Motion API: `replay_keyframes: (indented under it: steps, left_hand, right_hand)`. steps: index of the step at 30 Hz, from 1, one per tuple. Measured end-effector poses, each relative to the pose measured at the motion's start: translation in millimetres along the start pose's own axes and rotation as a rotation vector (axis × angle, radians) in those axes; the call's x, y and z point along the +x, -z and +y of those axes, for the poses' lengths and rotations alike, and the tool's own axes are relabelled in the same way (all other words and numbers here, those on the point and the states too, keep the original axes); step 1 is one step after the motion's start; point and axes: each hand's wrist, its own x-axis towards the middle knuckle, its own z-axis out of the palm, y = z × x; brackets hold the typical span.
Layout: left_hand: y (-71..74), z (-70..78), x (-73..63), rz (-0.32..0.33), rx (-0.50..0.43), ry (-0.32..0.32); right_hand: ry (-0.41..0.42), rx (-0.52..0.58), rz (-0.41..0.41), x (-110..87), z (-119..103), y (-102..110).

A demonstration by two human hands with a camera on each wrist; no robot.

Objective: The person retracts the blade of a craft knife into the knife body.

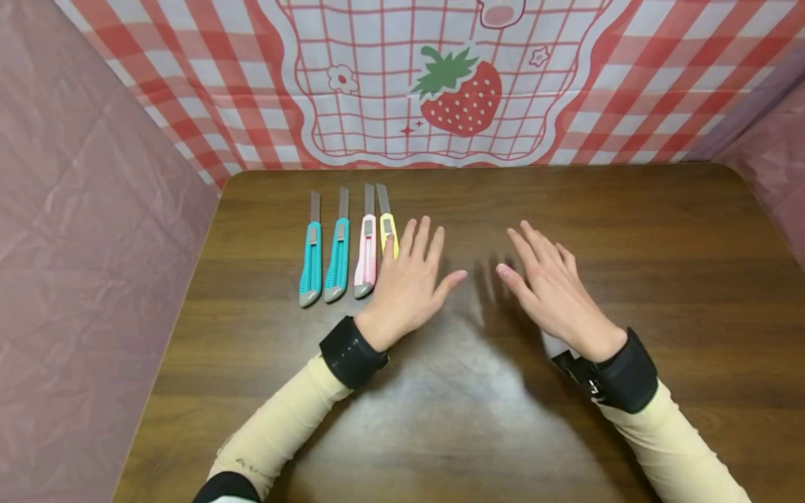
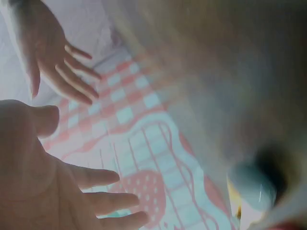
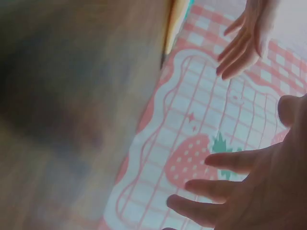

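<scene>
Two teal utility knives (image 1: pixel 311 265), a pink utility knife (image 1: pixel 366 255) and a yellow utility knife (image 1: pixel 388 227) lie side by side on the table, blades extended toward the back edge. My left hand (image 1: pixel 407 286), fingers spread and palm down, overlaps the yellow knife's lower part in the head view, hiding it. It grips nothing. To the right, my right hand (image 1: pixel 560 300) hovers over the table with straight fingers, casting a shadow and holding nothing. Both wrist views show the fingers stretched out, and a rounded grey knife end (image 2: pixel 252 187) appears at the left wrist view's lower right.
The brown wooden table (image 1: pixel 440 433) has rounded back corners. Behind it hangs a red-and-white checked cloth (image 1: pixel 220 77) with a strawberry print. Pinkish fabric (image 1: pixel 94 279) hangs at the left side, with more at the right. Each wrist wears a black band (image 1: pixel 354 353).
</scene>
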Motion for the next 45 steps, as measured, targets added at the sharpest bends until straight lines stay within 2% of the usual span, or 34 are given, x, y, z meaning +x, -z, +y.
replay_keyframes:
  steps: [4,7,11,15,18,21,26,31,36,40,45]
  left_hand:
    - [11.8,-17.8,5.3,0.022,-0.033,0.071]
    - [19.7,-34.4,7.6,0.060,-0.071,0.102]
    - [27.9,-57.7,9.1,0.149,-0.145,0.139]
    - [32.7,-76.3,9.1,0.240,-0.192,0.180]
    - [35.0,-84.2,8.4,0.265,-0.192,0.198]
    - [36.2,-86.6,7.8,0.257,-0.189,0.208]
    - [36.9,-87.2,8.0,0.241,-0.192,0.211]
    - [36.2,-86.1,10.0,0.219,-0.185,0.194]
    - [33.6,-84.4,10.1,0.211,-0.209,0.185]
    - [32.5,-84.8,10.0,0.195,-0.259,0.190]
    - [32.3,-83.7,12.0,0.151,-0.344,0.164]
  right_hand:
    - [0.020,0.008,-0.032,24.7,-10,-4]
    - [0.047,-0.012,-0.047,47.1,-20,-10]
    - [0.085,-0.026,-0.065,78.2,-39,-23]
    - [0.070,-0.010,-0.119,111.8,-61,-41]
    - [0.024,-0.004,-0.161,137.1,-75,-58]
    - [-0.034,-0.013,-0.196,158.9,-82,-73]
    - [-0.112,-0.043,-0.239,184.2,-87,-83]
    - [-0.165,-0.041,-0.273,198.8,-90,-82]
    - [-0.227,0.041,-0.297,200.7,-84,-78]
    - [-0.211,0.198,-0.284,196.3,-72,-72]
    - [-0.135,0.433,-0.228,179.5,-51,-51]
